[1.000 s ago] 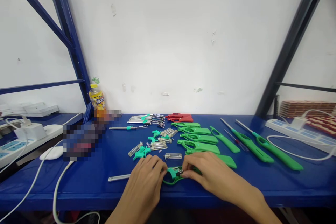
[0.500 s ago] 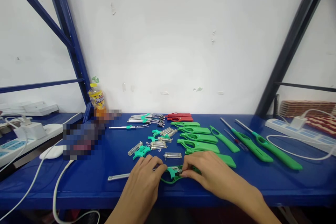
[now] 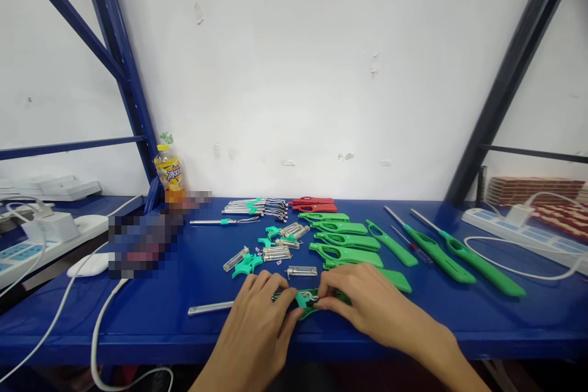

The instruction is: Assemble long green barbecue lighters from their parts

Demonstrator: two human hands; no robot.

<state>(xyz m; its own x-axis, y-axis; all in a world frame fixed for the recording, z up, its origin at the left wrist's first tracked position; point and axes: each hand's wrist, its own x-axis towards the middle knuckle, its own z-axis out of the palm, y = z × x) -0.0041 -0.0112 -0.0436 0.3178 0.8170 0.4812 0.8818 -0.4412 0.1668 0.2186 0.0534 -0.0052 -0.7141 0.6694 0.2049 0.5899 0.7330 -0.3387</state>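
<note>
Both my hands rest on the blue table (image 3: 459,318) near its front edge, closed around a green lighter handle shell (image 3: 307,305) with a teal trigger and small metal parts in it. My left hand (image 3: 261,312) pinches its left end, where a metal tube (image 3: 209,307) sticks out to the left. My right hand (image 3: 356,297) pinches the shell's right side, fingertips at the metal piece by the trigger.
Behind my hands lie several green handle shells (image 3: 344,241), red shells (image 3: 315,204), teal triggers (image 3: 245,264), clear gas cartridges (image 3: 301,271), metal tubes (image 3: 255,208) and two finished green lighters (image 3: 463,256). A yellow bottle (image 3: 168,173) stands at the back left; power strips (image 3: 523,229) and cables (image 3: 98,331) flank the table.
My left hand has slid a little right along the shell, covering more of its left end. My right hand has stayed in place.
</note>
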